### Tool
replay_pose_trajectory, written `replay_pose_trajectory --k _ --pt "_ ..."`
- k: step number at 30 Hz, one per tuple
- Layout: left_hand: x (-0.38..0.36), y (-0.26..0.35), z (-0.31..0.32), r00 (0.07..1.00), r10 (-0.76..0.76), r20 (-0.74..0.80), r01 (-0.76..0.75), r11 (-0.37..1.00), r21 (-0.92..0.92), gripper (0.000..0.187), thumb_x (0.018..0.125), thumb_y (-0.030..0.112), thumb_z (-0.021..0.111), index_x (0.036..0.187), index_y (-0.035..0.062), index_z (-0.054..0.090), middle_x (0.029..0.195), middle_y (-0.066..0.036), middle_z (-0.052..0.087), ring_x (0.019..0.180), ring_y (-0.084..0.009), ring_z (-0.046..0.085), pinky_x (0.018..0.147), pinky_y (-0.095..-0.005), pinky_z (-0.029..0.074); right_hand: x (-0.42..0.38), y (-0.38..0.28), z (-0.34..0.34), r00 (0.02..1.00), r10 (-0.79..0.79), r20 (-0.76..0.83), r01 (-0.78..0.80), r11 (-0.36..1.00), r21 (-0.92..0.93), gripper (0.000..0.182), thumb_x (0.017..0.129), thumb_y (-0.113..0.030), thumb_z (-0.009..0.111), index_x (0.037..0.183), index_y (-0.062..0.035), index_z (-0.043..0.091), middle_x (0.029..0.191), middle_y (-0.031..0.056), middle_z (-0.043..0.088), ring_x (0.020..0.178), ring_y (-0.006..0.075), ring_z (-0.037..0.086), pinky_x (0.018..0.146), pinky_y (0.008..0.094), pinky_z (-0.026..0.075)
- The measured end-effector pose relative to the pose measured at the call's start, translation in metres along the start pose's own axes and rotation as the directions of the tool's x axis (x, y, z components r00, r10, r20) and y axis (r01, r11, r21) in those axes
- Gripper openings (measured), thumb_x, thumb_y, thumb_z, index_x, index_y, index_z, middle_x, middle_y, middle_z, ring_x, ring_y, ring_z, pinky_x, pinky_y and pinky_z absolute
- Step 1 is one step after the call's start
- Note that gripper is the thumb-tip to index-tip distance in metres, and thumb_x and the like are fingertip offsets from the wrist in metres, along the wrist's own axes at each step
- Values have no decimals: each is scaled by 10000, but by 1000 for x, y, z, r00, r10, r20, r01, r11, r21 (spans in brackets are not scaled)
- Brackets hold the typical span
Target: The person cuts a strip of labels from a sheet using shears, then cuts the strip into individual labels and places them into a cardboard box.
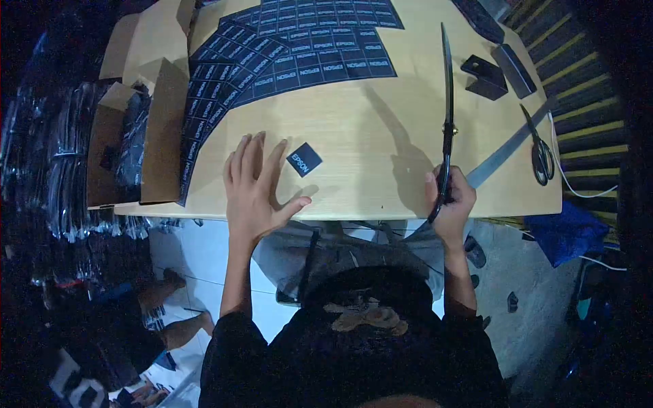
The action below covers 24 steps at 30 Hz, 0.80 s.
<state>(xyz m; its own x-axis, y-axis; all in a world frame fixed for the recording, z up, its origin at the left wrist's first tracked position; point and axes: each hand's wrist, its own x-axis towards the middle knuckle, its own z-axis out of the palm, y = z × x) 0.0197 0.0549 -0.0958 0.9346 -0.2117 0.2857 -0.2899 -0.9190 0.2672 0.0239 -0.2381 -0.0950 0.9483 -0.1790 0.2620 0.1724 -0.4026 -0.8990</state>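
Observation:
A small dark square label printed EPSON [304, 160] lies alone on the pale wooden table [340, 122]. My left hand [253, 194] rests over the table just left of it, fingers spread, holding nothing. Its index finger and thumb are close to the label. At the right, my right hand [454, 202] grips the black handles of a long pair of scissors [448, 88], whose blades point away from me and look closed. Part of the handles is hidden by my fingers.
Overlapping sheets of EPSON labels [306, 51] cover the table's far left. An open cardboard box [163, 136] stands at the left edge. A metal ruler [500, 154], smaller scissors [542, 160] and black angled pieces [484, 77] lie at right. Another person's leg [183, 333] is lower left.

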Motion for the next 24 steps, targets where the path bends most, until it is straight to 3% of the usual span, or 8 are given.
replay_pose_trajectory --k 2,4,6,8,19,22,24 --pt "-2 -1 2 1000 13 -17 -13 1000 11 807 679 657 576 1283 129 479 1351 -200 357 1283 -377 267 1026 -518 198 -2 5 -3 1000 -13 4 13 999 -52 184 801 -97 664 729 -16 515 599 -46 462 553 9 396 484 172 312" --pt "-2 1 1 1000 16 -11 -16 1000 -2 787 685 643 579 1270 124 491 1340 -200 372 1274 -377 283 1026 -518 198 0 8 -2 1000 13 -25 -11 997 76 170 813 -96 653 746 -16 519 603 -59 448 553 1 383 479 170 292" --pt "-2 -1 2 1000 24 7 -24 999 34 758 687 629 588 1245 122 517 1331 -197 386 1263 -378 304 1028 -515 198 1 11 -4 998 7 -55 -6 1000 25 156 823 -95 641 760 -17 522 607 -68 435 550 5 371 478 172 278" --pt "-1 0 5 1000 21 -1 -21 999 27 732 686 616 598 1221 121 539 1329 -194 393 1259 -376 315 1028 -512 199 2 16 -7 990 140 -10 -137 980 145 157 829 -104 638 764 -19 523 604 -70 420 543 9 357 476 178 268" --pt "4 4 1 999 -36 25 36 999 9 662 689 555 630 1191 128 571 1329 -173 413 1273 -348 322 1028 -515 209 8 12 -10 983 181 -14 -178 976 128 186 840 -145 627 757 -20 518 606 -54 416 553 25 366 481 185 286" --pt "3 2 1 999 -30 13 30 1000 4 660 679 541 641 1188 126 574 1329 -172 413 1271 -350 326 1027 -514 211 10 12 -8 996 68 -65 -64 996 70 195 837 -147 624 743 -16 514 603 -50 416 556 29 371 485 190 297" --pt "3 1 1 999 -42 17 42 999 16 660 668 528 651 1186 127 575 1330 -169 413 1273 -349 324 1029 -509 213 7 20 -12 984 175 -22 -173 981 87 200 829 -144 626 733 -13 508 600 -45 416 553 36 365 483 200 299"
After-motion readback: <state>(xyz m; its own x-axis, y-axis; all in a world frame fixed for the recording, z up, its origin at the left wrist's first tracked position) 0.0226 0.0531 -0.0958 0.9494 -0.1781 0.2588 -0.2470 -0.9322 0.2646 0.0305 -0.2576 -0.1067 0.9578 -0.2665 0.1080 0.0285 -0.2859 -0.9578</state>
